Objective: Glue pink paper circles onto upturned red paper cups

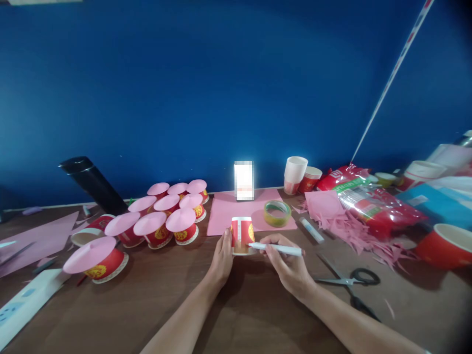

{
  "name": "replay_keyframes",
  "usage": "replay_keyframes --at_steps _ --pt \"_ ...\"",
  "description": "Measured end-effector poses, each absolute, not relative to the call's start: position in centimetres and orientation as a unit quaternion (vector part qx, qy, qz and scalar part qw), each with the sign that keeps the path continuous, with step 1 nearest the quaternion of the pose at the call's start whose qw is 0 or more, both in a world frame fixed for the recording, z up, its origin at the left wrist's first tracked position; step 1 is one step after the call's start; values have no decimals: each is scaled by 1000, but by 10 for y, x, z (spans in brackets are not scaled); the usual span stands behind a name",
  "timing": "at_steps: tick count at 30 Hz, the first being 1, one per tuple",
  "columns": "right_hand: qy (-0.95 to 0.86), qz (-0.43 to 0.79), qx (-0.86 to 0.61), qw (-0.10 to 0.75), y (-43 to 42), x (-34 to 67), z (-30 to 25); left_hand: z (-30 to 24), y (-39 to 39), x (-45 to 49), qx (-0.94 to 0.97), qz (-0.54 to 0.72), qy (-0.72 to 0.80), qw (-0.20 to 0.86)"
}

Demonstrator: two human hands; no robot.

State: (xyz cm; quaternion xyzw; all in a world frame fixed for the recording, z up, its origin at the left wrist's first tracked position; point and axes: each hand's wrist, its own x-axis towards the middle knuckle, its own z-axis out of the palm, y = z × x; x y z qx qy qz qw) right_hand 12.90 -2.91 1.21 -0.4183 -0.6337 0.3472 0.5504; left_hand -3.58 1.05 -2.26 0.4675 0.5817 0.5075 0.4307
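A red paper cup (241, 235) with a yellow print stands at the middle of the table, in front of me. Along its left side my left hand (222, 258) is curved, fingers closed against the wall of the cup. My right hand (289, 265) pinches a white marker pen (283, 249). The pen lies nearly level, its tip at the lower right of the cup; whether it touches is hard to tell. Behind the cup is a pink paper sheet (223, 214), with a roll of tape (277, 214) on it.
Several red cups topped with pink paper cones (149, 223) stand at left, near a black flask (94, 184). Scissors (348, 281) lie open at right, beside a glue stick (311, 230), pink paper scraps (363, 238) and a red plastic bag (379, 206). A bright screen (244, 181) stands behind.
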Motion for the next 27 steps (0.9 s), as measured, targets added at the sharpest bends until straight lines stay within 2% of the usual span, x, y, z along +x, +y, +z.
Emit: replay_keyframes --at_steps 13,22,27 --pt "-629 361 -408 555 -31 128 14 -10 4 -35 513 480 603 379" --pt "-646 361 -423 523 -32 127 18 5 2 -32 504 476 599 401" --pt "-641 355 -420 535 -32 127 17 4 2 -32 501 485 589 409"
